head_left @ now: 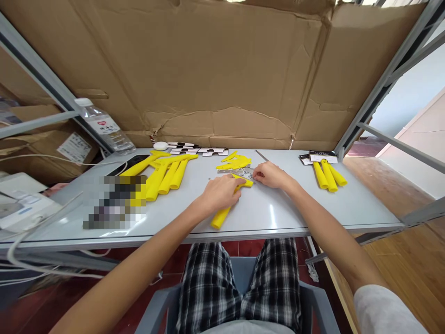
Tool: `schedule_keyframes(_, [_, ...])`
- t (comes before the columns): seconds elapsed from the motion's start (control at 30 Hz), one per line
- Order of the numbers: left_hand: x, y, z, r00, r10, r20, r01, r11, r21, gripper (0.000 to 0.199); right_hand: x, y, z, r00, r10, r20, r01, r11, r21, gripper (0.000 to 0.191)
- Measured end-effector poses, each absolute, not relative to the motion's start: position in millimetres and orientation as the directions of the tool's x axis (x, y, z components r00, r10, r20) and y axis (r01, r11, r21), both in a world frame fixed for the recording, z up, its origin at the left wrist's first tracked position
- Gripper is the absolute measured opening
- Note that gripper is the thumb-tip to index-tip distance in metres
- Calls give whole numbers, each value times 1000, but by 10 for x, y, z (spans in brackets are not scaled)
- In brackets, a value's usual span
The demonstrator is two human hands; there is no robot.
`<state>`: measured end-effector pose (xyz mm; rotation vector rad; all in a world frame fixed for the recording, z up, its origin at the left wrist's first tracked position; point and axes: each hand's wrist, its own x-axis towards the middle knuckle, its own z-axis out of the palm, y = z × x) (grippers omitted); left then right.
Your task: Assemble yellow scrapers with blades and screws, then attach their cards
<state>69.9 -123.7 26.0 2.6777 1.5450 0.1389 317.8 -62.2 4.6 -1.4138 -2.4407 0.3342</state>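
My left hand (223,191) is wrapped round a yellow T-shaped plastic handle (221,218), pressing it to the table with its round grip toward me. Close by on the right, my right hand (270,175) is closed in a pinch near the handle's head. What its fingers hold is too small to make out. A thin dark rod (261,155) sticks out behind that hand; whether the hand holds it I cannot tell. Just beyond both hands lie a clear plastic bag (246,172) with small dark bits and a heap of flat yellow plastic pieces (236,162).
Several yellow T-shaped handles (162,181) lie to the left, beside a blurred-out patch. Three yellow handles with header cards (327,174) lie at the right. Black-and-white cards (200,150) sit against the cardboard wall (222,69). A plastic bottle (106,126) leans at the left post.
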Motion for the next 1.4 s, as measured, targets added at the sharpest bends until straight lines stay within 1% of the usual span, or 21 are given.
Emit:
schedule_keyframes(0.1, [732, -1330, 254, 499, 866, 32, 866, -500, 33, 51, 3192, -621, 66, -478, 864, 157, 789, 501, -355, 19])
schedule_keyframes(0.23, [792, -1466, 245, 499, 864, 63, 866, -499, -20, 49, 3202, -630, 97, -474, 862, 179, 776, 505, -377, 19])
schedule_keyframes(0.37, [813, -1544, 241, 502, 864, 44, 865, -501, -20, 49, 3194, -647, 121, -470, 863, 187, 765, 503, -402, 17])
schedule_keyframes(0.43, [784, -1539, 232, 507, 861, 33, 862, -507, 7, 51, 3191, -654, 134, -470, 861, 192, 755, 505, -418, 16])
schedule_keyframes(0.5, [723, -1498, 219, 517, 853, 68, 851, -521, 64, 49, 3195, -656, 152, -471, 858, 203, 741, 510, -436, 15])
schedule_keyframes(0.6, [596, -1382, 218, 543, 816, 197, 796, -575, 189, 44, 3214, -651, 187, -465, 852, 240, 719, 522, -459, 14])
schedule_keyframes(0.67, [524, -1294, 240, 545, 794, 269, 733, -607, 308, 43, 3230, -648, 213, -457, 846, 275, 706, 533, -466, 15])
schedule_keyframes(0.7, [501, -1256, 256, 529, 799, 285, 695, -601, 395, 41, 3236, -648, 224, -453, 840, 298, 694, 542, -474, 15])
schedule_keyframes(0.77, [488, -1200, 284, 480, 843, 243, 592, -516, 619, 40, 3241, -649, 242, -439, 826, 354, 649, 564, -511, 14])
schedule_keyframes(0.83, [511, -1175, 290, 444, 887, 124, 457, -343, 821, 44, 3234, -650, 250, -411, 813, 412, 573, 582, -577, 15])
schedule_keyframes(0.9, [552, -1170, 261, 438, 899, 17, 329, -178, 927, 53, 3218, -647, 247, -380, 813, 441, 489, 581, -650, 18])
schedule_keyframes(0.97, [593, -1173, 202, 442, 896, -30, 234, -83, 969, 59, 3199, -641, 238, -366, 822, 436, 417, 564, -713, 23])
schedule_keyframes(1.1, [643, -1172, 66, 450, 890, -65, 132, 6, 991, 66, 3160, -631, 208, -400, 836, 376, 342, 517, -785, 35])
schedule_keyframes(1.23, [648, -1171, -10, 463, 885, -37, 84, -2, 996, 74, 3110, -631, 148, -444, 834, 328, 318, 489, -812, 40])
schedule_keyframes(1.4, [640, -1180, -33, 452, 892, -10, 49, -14, 999, 80, 3040, -635, 75, -468, 818, 334, 295, 501, -813, 38])
